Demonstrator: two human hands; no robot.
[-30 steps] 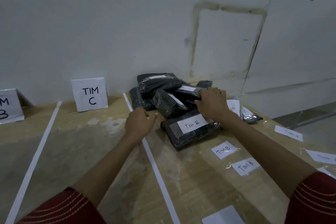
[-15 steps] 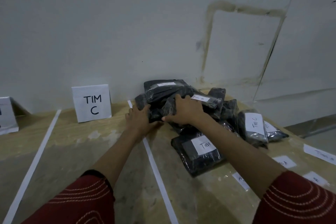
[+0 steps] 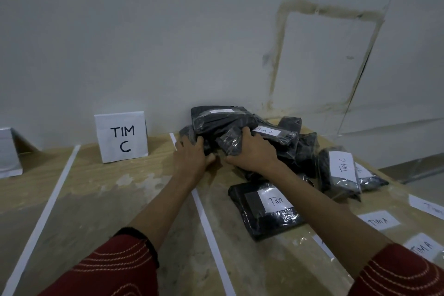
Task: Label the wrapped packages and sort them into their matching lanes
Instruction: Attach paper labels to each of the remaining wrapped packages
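Note:
A pile of black wrapped packages (image 3: pixel 230 122) lies against the wall on the wooden table. My left hand (image 3: pixel 192 154) grips the pile's left side. My right hand (image 3: pixel 252 151) holds a small black package (image 3: pixel 229 143) at the pile's front, fingers curled over it. Behind that hand a package labelled TIM B (image 3: pixel 276 133) rests in the pile. Nearer to me lies a flat package with a TIM label (image 3: pixel 264 209), partly hidden by my right forearm. To the right sits a package labelled TIM C (image 3: pixel 341 170).
A white TIM C sign (image 3: pixel 121 137) stands by the wall in the lane left of the pile. White tape lines (image 3: pixel 209 230) divide the table into lanes. Another sign (image 3: pixel 8 151) is at the far left. Loose TIM A labels (image 3: pixel 379 221) lie at the right.
My left hand moved forward from the tape line onto the pile. My right hand left the labelled flat package and took hold of a small package in the pile.

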